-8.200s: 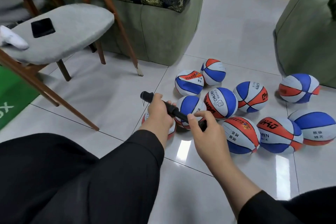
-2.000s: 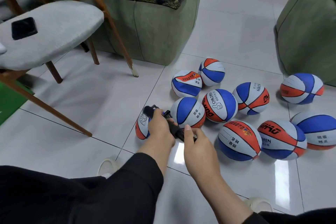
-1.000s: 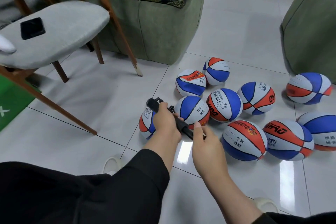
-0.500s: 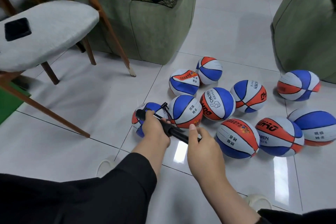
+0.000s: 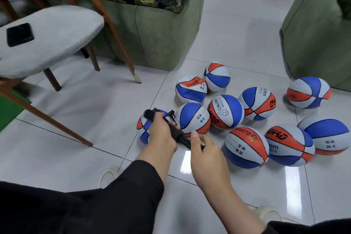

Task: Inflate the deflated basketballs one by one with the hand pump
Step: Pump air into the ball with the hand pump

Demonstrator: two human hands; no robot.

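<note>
A black hand pump (image 5: pixel 180 137) runs slantwise between my two hands above the floor. My left hand (image 5: pixel 162 135) grips its upper end near the handle, and my right hand (image 5: pixel 206 156) is closed on its lower barrel. Just behind my left hand lies a small, crumpled red, white and blue basketball (image 5: pixel 143 129), partly hidden by the hand. Several more basketballs of the same colours lie to the right, the nearest being one (image 5: pixel 193 118) touching the pump area and another (image 5: pixel 246 147) beside my right hand.
A grey-cushioned wooden chair (image 5: pixel 47 38) with a black object on its seat stands at left. A green sofa (image 5: pixel 152 30) with a leaf-print cover is behind the balls. Another green seat (image 5: pixel 315 30) is at right. A green mat (image 5: pixel 9 112) lies at far left.
Over the earlier frames the pump handle slides in and out between my hands. The small ball by my left hand has shifted slightly, and the view has swayed.
</note>
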